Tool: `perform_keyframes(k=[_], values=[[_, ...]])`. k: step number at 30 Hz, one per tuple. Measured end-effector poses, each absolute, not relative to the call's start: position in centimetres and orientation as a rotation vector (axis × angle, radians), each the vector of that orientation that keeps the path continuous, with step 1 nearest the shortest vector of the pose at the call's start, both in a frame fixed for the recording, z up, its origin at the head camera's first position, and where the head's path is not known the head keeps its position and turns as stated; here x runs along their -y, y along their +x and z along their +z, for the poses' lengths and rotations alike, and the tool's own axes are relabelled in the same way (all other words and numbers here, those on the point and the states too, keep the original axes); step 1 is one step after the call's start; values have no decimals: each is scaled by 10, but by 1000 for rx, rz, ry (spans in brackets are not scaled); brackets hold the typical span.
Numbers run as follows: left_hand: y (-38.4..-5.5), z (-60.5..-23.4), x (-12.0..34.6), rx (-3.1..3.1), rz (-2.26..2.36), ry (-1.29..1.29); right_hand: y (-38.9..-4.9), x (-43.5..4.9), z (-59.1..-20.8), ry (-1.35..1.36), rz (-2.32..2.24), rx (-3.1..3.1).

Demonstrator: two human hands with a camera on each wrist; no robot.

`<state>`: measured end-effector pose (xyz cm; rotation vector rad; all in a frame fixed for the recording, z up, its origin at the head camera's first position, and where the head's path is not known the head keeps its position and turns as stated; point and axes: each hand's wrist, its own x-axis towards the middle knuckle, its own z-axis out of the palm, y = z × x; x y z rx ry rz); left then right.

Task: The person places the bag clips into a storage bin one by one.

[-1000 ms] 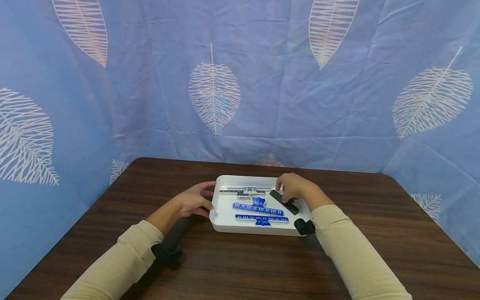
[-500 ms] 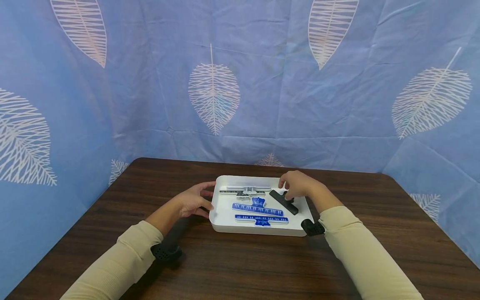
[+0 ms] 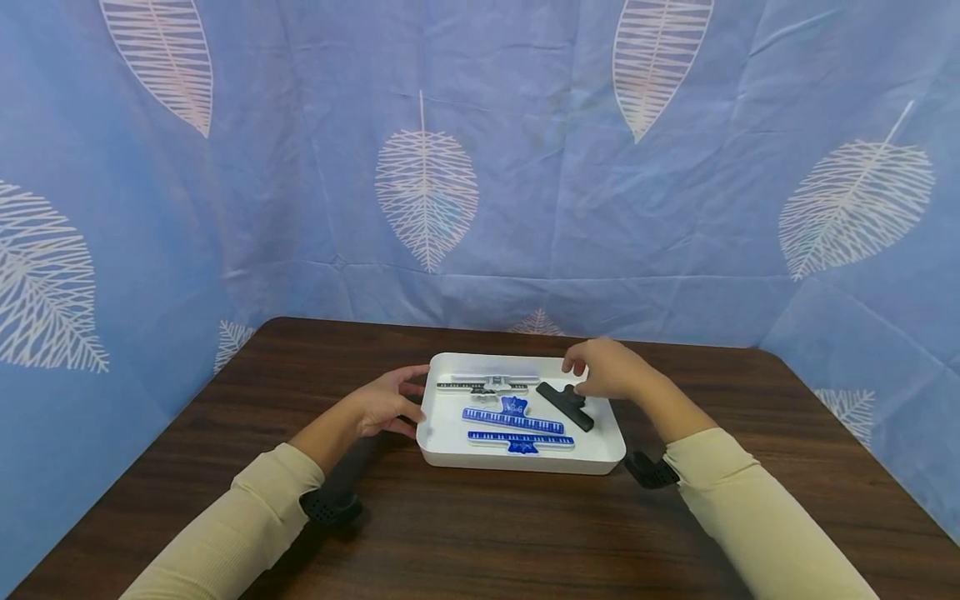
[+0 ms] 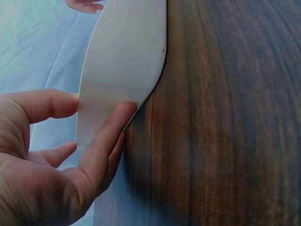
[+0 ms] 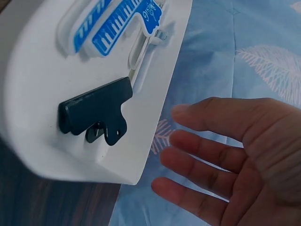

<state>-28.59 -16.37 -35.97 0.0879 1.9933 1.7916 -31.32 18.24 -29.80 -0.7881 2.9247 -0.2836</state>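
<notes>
A white tray [image 3: 517, 463] sits on the table with several clips in it. My left hand [image 3: 386, 406] is at the tray's left end, its fingers spread and fingertips resting against the outer wall [image 4: 124, 52] and rim. My right hand [image 3: 607, 369] hovers over the far right corner, fingers loosely bent and holding nothing. Just left of it a wide black bulldog clip [image 5: 96, 106] lies slanted on the tray floor. Two blue piano-key clips [image 3: 513, 420] lie in the middle and front. Behind them are a black-and-white piano-key clip and a clear one [image 3: 498, 381].
The tray stands on a dark wood table [image 3: 480, 533], nearer its far side. A blue cloth with white leaf prints [image 3: 510, 208] hangs behind and at both sides. Each wrist wears a black device [image 3: 651, 471].
My right hand has let go of the black bulldog clip and drawn up and to the right. The clip lies in nearly the same place. My left hand has stayed at the tray's end.
</notes>
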Motion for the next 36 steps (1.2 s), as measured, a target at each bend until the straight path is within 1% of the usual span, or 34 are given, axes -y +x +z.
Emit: perform_keyframes(k=[10,22,36], values=[[-284,-360,165,-2037,1784,77,-295,-188,-302,-841,-400,-3007],[-279,-362,162,-2145,1760,88,-277,-204,-323,-897,-541,-3141],[-264,-363,170,-2353,1790,101,-252,-230,-331,-937,-627,-3258]])
